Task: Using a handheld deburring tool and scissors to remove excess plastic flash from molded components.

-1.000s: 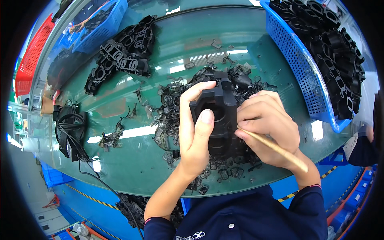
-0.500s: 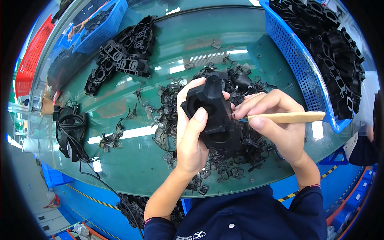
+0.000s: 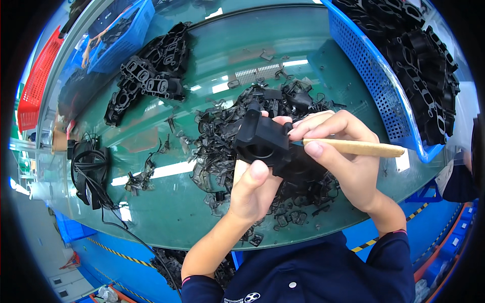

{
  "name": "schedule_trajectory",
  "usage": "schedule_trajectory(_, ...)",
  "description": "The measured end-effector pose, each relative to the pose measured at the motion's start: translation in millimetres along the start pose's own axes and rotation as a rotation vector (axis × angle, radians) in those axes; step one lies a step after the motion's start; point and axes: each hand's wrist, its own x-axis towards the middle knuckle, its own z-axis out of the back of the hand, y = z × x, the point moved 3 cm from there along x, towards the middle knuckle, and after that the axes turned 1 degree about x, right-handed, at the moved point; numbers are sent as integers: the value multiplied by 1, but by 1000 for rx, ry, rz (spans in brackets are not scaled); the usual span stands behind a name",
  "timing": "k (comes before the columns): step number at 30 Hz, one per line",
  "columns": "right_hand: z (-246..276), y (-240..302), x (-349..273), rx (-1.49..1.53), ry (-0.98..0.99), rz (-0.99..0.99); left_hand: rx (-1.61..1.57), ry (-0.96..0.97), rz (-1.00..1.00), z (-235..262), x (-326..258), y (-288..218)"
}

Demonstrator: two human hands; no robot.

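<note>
My left hand point(image 3: 255, 194) grips a black moulded plastic part point(image 3: 262, 136) from below, thumb at the rim of its round opening. The part is held above a heap of black plastic scraps point(image 3: 212, 126) on the green tabletop. In my right hand point(image 3: 348, 151) is a slim knife with a pale wooden handle point(image 3: 369, 147), pinched between thumb and fingers. Its short blade points left and meets the part's right side; the tip is hidden behind the fingers and the part.
A blue perforated crate point(image 3: 376, 76) full of black parts stands at the right. Several similar black parts point(image 3: 151, 76) lie at the far left. A coiled black cable point(image 3: 91, 166) rests at the left edge, trailing off the green table point(image 3: 161, 217). Another person's hand point(image 3: 90, 48) shows beyond.
My left hand has turned the black part, so its round opening now faces more toward me and its other end swings right. The knife has shifted slightly left and up with my right hand.
</note>
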Motion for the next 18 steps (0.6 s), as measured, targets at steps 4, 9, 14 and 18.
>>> schedule_trajectory(4,-1,2,-3,-66,33,22,308,-125,-62,3,1,0)
schedule_trajectory(9,-4,2,-5,-92,6,75,341,-123,-127,4,2,1)
schedule_trajectory(14,-3,-1,-8,-114,-22,105,248,-51,-239,5,5,5)
schedule_trajectory(18,-3,-1,-9,-129,-35,131,246,-37,-266,6,5,6)
